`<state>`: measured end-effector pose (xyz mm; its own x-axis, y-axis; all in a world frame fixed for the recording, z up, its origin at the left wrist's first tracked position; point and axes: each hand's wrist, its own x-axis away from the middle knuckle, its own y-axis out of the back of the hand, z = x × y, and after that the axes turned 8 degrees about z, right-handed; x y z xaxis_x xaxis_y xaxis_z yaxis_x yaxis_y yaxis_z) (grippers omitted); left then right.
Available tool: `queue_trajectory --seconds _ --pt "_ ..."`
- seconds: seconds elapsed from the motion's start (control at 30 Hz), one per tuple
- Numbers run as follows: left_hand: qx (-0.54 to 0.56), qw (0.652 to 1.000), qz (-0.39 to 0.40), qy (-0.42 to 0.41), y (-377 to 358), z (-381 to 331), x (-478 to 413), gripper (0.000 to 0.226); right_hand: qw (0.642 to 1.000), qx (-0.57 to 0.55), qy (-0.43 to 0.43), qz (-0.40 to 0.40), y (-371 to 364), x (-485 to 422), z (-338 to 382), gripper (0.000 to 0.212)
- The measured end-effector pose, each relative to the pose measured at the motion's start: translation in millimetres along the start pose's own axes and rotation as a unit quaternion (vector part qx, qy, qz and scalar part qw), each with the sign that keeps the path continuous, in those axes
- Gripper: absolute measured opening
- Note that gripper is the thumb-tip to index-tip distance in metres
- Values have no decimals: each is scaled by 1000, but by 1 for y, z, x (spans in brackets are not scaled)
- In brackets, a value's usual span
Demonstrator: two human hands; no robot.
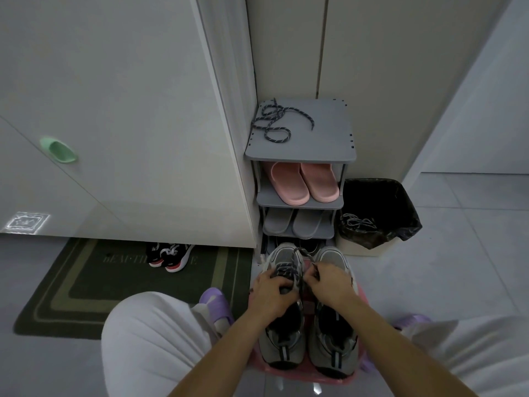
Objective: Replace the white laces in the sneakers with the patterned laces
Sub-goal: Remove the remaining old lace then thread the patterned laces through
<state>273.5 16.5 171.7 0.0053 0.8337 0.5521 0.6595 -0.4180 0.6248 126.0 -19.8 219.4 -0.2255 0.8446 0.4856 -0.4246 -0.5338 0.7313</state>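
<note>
Your left hand [270, 293] is curled over the lacing area of the left sneaker [282, 348], fingers gripping the upper near the tongue. Your right hand [332, 285] is closed in a pinch on the threaded patterned lace [297, 270], a dark speckled cord that rises from the left sneaker's eyelets in a loop toward the toe.

Head view, items noted:
- Both grey sneakers stand side by side, toes pointing away from you, on a pink stool [286, 369] between your knees. The right sneaker [333, 351] sits just beside the left one (its lacing is hidden behind your right hand, so I cannot tell its state).
- A second patterned lace [274, 121] lies loosely coiled on the top shelf of the grey shoe rack [323, 133], well apart from the sneakers.
- Lower shelves hold pink slippers [303, 181] and, beneath them, grey slippers [292, 223].
- White laces [359, 222] lie bunched inside the bin [380, 210], which has a black liner and stands just to the right of the rack.
- A dark green doormat [86, 282] lies to your left, with a pair of black and red shoes [170, 256] at its far edge, partly under the cabinet.
- Your left foot wears a purple slipper [214, 305].
</note>
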Motion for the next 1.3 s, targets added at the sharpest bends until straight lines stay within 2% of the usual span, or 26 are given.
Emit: queue_trajectory --seconds 0.17,0.27,0.33,0.53,0.67,0.73,0.8,0.83,0.87,0.97,1.0,1.1,1.17,1.23,1.3 --pt "19 1000 2 0 0 -1 1 72 999 -36 9 3 0 0 0 24" --pt "28 999 16 -3 1 -1 2 53 1000 21 5 -16 -3 0 0 24" --pt "31 999 14 0 0 -2 2 52 999 48 2 -17 -3 -1 -1 25" --pt "28 1000 3 -2 1 -8 1 30 998 57 -4 11 -3 0 1 33" --pt "-2 999 -35 -14 3 -9 0 18 999 40 -8 5 -6 0 3 25" --pt "-13 999 -48 -21 6 -12 -1 17 1000 -2 -8 -29 -8 2 2 27" --pt "-28 998 -47 -18 9 -15 -1 18 992 -68 11 -108 -10 6 -1 34" --pt "-34 998 -45 -15 10 -17 -1 19 987 -76 30 -140 -11 12 0 29" --pt "-39 998 -44 -15 10 -17 -1 19 985 -59 53 -154 -14 16 1 24" --pt "-49 998 -45 -20 11 -20 1 18 981 42 88 -170 -31 28 6 27" --pt "-54 997 -47 -21 12 -22 2 18 983 50 79 -161 -35 30 8 30" --pt "-83 994 -60 -36 17 -26 4 19 992 -58 7 -112 -33 32 13 75" --pt "-111 990 -70 -44 21 -26 6 19 989 -100 -7 -110 -32 33 11 95" --pt "-130 987 -85 -43 24 -23 7 18 989 -99 -5 -111 -30 34 10 101" --pt "-118 988 -95 -35 25 -20 8 17 988 -94 -4 -120 -29 33 9 97"
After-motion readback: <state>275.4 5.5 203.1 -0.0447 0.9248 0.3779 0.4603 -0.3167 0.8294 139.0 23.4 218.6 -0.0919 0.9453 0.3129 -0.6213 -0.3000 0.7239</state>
